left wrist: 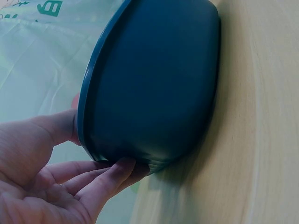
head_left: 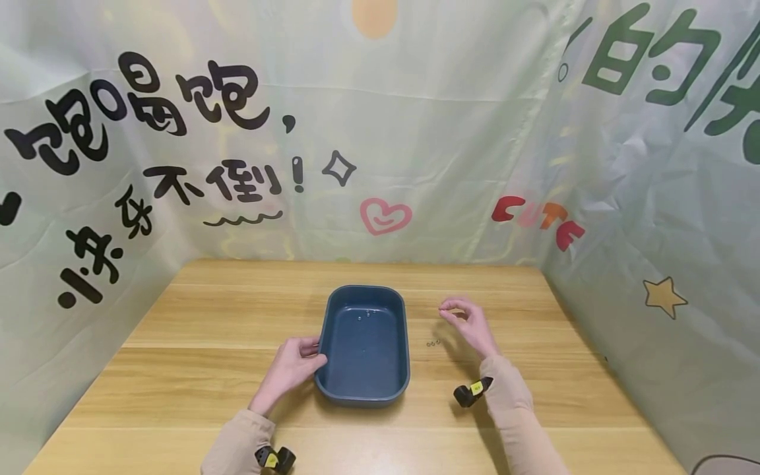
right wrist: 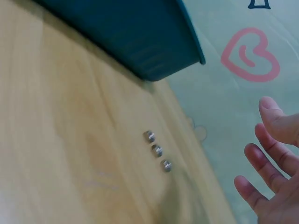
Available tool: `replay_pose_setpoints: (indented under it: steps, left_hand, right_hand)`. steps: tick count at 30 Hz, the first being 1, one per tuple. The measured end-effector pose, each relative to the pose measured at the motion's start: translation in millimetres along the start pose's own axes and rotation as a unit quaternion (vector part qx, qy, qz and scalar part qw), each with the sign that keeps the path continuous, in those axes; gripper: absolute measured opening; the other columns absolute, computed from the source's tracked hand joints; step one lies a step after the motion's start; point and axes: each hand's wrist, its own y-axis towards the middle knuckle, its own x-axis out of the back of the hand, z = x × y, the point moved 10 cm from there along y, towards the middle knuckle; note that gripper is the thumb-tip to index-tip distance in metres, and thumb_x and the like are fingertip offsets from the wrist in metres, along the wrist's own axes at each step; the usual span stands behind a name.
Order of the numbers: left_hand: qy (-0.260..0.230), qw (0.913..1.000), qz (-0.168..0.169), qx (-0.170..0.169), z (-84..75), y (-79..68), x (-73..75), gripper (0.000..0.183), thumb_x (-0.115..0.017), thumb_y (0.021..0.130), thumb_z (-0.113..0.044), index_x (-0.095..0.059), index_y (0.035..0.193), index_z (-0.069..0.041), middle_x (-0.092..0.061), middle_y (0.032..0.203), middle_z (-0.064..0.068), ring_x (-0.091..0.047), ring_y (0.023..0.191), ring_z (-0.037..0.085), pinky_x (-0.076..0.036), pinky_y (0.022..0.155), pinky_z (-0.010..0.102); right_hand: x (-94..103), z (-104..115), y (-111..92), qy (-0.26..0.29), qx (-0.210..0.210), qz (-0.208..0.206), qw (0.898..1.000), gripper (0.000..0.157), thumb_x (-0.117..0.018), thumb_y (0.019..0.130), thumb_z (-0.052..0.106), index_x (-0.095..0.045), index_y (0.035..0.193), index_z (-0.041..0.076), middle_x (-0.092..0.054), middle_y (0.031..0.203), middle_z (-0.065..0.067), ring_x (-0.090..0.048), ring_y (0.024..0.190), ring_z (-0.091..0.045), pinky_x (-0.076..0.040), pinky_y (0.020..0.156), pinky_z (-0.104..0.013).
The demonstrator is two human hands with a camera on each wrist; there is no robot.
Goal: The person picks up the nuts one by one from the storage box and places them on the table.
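A blue rectangular basin (head_left: 368, 359) stands on the table. My left hand (head_left: 291, 364) holds its left side, thumb at the rim and fingers against the outer wall, as the left wrist view shows the hand (left wrist: 65, 177) doing. Inside, toward the far end, lie a few tiny shiny pieces (head_left: 367, 315). Three small silvery metal pieces (right wrist: 157, 150) sit in a row on the wood right of the basin; their exact kind is too small to tell. Above and beyond them hovers my right hand (head_left: 472, 326), its fingers loosely bent and apart, with nothing visible between them.
The light wooden table (head_left: 225, 369) ends at printed cloth (head_left: 451, 152) hanging behind and on both sides. A black device with a yellow label (head_left: 473, 392) is worn on the right wrist, and a similar one (head_left: 276, 460) on the left.
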Motion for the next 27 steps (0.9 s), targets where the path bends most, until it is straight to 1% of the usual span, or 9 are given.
replay_pose_setpoints:
  steps: [3, 10, 15, 18, 21, 22, 24, 25, 27]
  left_hand:
    - [0.000, 1.0000, 0.000, -0.003, -0.2, 0.2, 0.1, 0.044, -0.067, 0.083, 0.001, -0.061, 0.124, 0.017, -0.069, 0.116, 0.033, -0.072, 0.107, 0.042, -0.063, 0.092, 0.044]
    - [-0.003, 1.0000, 0.002, -0.005, -0.4, -0.1, 0.0, 0.045, -0.068, 0.083, 0.000, -0.061, 0.124, 0.017, -0.069, 0.117, 0.033, -0.071, 0.107, 0.042, -0.062, 0.092, 0.044]
    - [0.000, 1.0000, 0.003, -0.001, -0.9, -1.0, -0.1, 0.046, -0.068, 0.083, 0.000, -0.060, 0.125, 0.016, -0.069, 0.118, 0.033, -0.071, 0.108, 0.042, -0.062, 0.093, 0.045]
    - [-0.001, 1.0000, 0.003, -0.002, -1.4, -1.7, -0.4, 0.045, -0.067, 0.084, 0.000, -0.060, 0.125, 0.016, -0.069, 0.118, 0.033, -0.071, 0.108, 0.042, -0.062, 0.093, 0.045]
    - [-0.003, 1.0000, 0.003, -0.003, -1.9, -2.3, -0.3, 0.045, -0.067, 0.084, 0.000, -0.060, 0.125, 0.017, -0.069, 0.117, 0.033, -0.071, 0.108, 0.042, -0.062, 0.092, 0.045]
    - [-0.002, 1.0000, 0.003, -0.004, -2.1, -2.5, -0.2, 0.045, -0.067, 0.084, 0.000, -0.060, 0.125, 0.017, -0.069, 0.117, 0.033, -0.071, 0.108, 0.042, -0.062, 0.092, 0.045]
    - [0.000, 1.0000, 0.003, -0.004, -2.6, -2.7, 0.0, 0.045, -0.068, 0.083, 0.000, -0.061, 0.125, 0.016, -0.069, 0.117, 0.033, -0.072, 0.107, 0.042, -0.063, 0.092, 0.045]
    - [0.001, 1.0000, 0.003, -0.004, -2.7, -2.6, 0.1, 0.045, -0.068, 0.083, 0.000, -0.061, 0.125, 0.016, -0.069, 0.117, 0.033, -0.072, 0.107, 0.042, -0.063, 0.092, 0.045]
    - [0.003, 1.0000, 0.002, -0.004, -2.9, -2.5, 0.3, 0.045, -0.068, 0.083, 0.000, -0.061, 0.125, 0.016, -0.069, 0.117, 0.033, -0.072, 0.107, 0.042, -0.063, 0.092, 0.045]
  right_hand:
    - [1.9, -5.8, -4.0, -0.005, -0.003, -0.008, 1.000, 0.020, -0.068, 0.092, 0.006, -0.069, 0.105, -0.010, -0.065, 0.119, -0.025, -0.056, 0.109, -0.009, -0.050, 0.098, -0.030]
    - [5.5, -19.2, -13.8, -0.003, -0.025, -0.021, 0.999, 0.021, -0.070, 0.092, 0.009, -0.071, 0.105, -0.007, -0.065, 0.119, -0.024, -0.057, 0.106, -0.005, -0.052, 0.093, -0.018]
    - [5.4, -27.1, -20.5, -0.009, -0.037, -0.026, 0.999, 0.017, -0.072, 0.090, 0.007, -0.073, 0.102, -0.005, -0.066, 0.117, -0.023, -0.064, 0.098, -0.007, -0.055, 0.089, -0.016]
    - [4.2, -31.4, -22.6, -0.027, -0.033, -0.028, 0.999, 0.014, -0.072, 0.089, 0.007, -0.074, 0.100, -0.003, -0.067, 0.114, -0.021, -0.062, 0.099, -0.007, -0.054, 0.090, -0.017]
    - [2.7, -35.2, -23.3, -0.045, -0.027, -0.033, 0.998, 0.013, -0.073, 0.089, 0.006, -0.074, 0.099, -0.003, -0.068, 0.112, -0.020, -0.060, 0.101, -0.007, -0.053, 0.093, -0.020]
    - [2.2, -34.9, -23.6, -0.048, -0.023, -0.033, 0.998, 0.013, -0.072, 0.089, 0.006, -0.074, 0.099, -0.003, -0.068, 0.111, -0.020, -0.060, 0.102, -0.008, -0.054, 0.095, -0.023]
    - [0.8, -32.1, -24.9, -0.046, -0.018, -0.031, 0.998, 0.013, -0.071, 0.089, 0.003, -0.073, 0.099, -0.005, -0.067, 0.111, -0.021, -0.060, 0.104, -0.013, -0.055, 0.101, -0.032]
    - [-0.1, -28.8, -25.8, -0.043, -0.017, -0.029, 0.999, 0.013, -0.071, 0.089, 0.001, -0.072, 0.099, -0.007, -0.067, 0.111, -0.023, -0.061, 0.105, -0.017, -0.054, 0.104, -0.039]
    - [-1.6, -20.2, -28.1, -0.036, -0.018, -0.021, 0.999, 0.013, -0.070, 0.088, -0.004, -0.071, 0.098, -0.011, -0.065, 0.112, -0.026, -0.060, 0.109, -0.027, -0.051, 0.110, -0.050]
